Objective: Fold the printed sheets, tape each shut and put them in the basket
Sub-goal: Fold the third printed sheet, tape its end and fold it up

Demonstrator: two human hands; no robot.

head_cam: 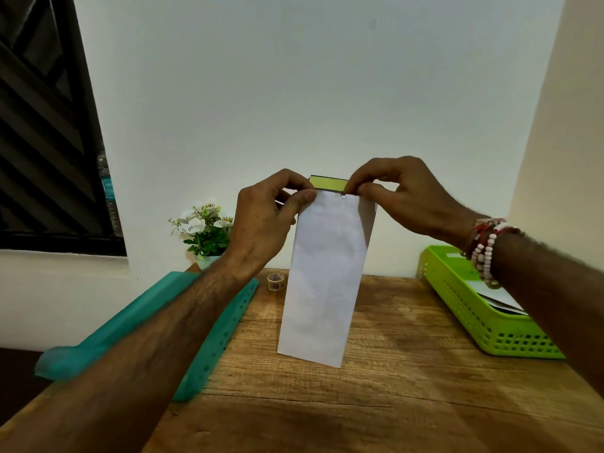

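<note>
Head view: at the right edge of the wooden table (376, 403) sits a lime-green perforated basket (474, 317). White folded papers (500, 300) lie inside it, partly hidden by the right forearm. On the left side lies a teal plastic tray (130, 318) with a row of holes along its rim. The left forearm crosses over it, so its contents cannot be made out.

The folded sheet (323, 276) is held up in the air above the middle of the table. It is a narrow white strip with its long axis running up and down, and its lower end hangs free, clear of the wood. A yellow-green band (328, 184) shows along its top edge. The left hand (264, 217) pinches the top left corner between thumb and curled fingers, and the right hand (402, 197) pinches the top right corner the same way.

A small roll of tape (275, 282) stands on the table behind the sheet, near a potted plant (204, 228) with white flowers.
</note>
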